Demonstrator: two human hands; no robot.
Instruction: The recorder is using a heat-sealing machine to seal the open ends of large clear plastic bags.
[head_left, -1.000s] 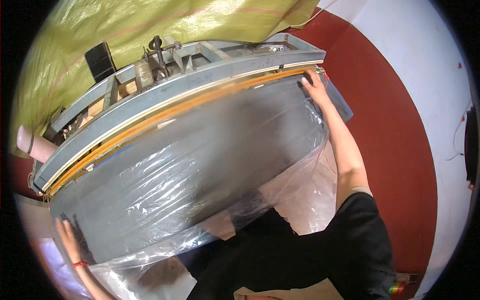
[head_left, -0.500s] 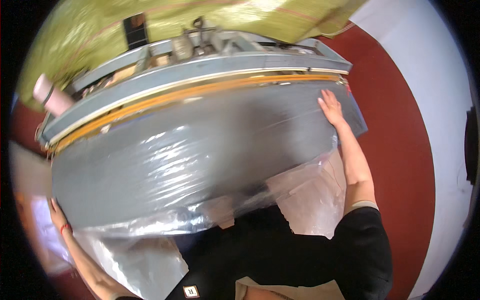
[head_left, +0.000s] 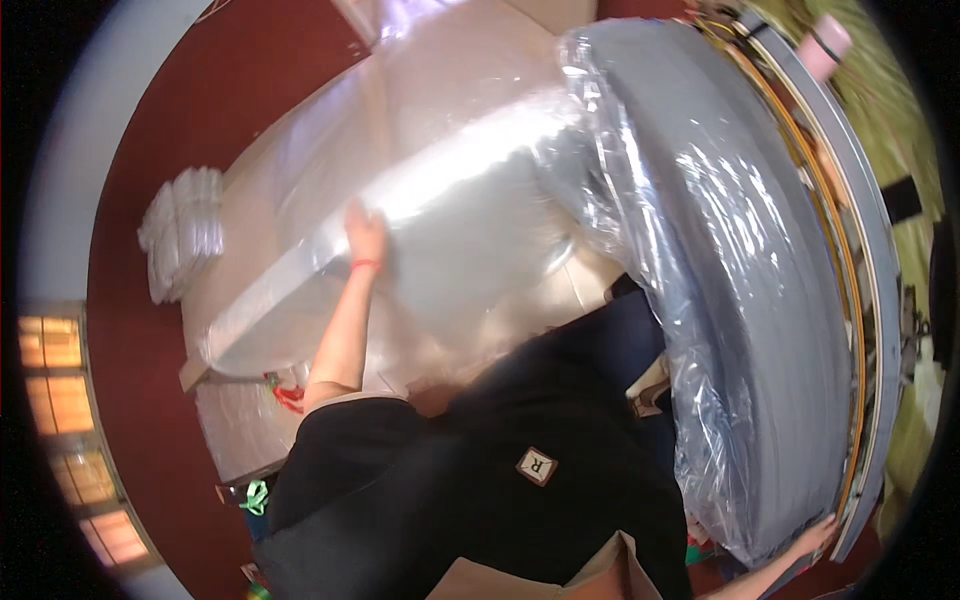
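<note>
Grey mattress (head_left: pixel 740 300), wrapped in clear plastic, stands at the right; the right hand (head_left: pixel 815 535) grips its lower corner, while the left hand (head_left: pixel 365 235) presses flat, fingers spread, on plastic sheeting (head_left: pixel 450 180).

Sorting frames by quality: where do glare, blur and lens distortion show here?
Head view: strong glare on the clear plastic sheet by the left hand; bright streaks on the wrapped grey panel; motion blur softens the upper right; the fisheye bends the panel's edge, with black corners.
</note>
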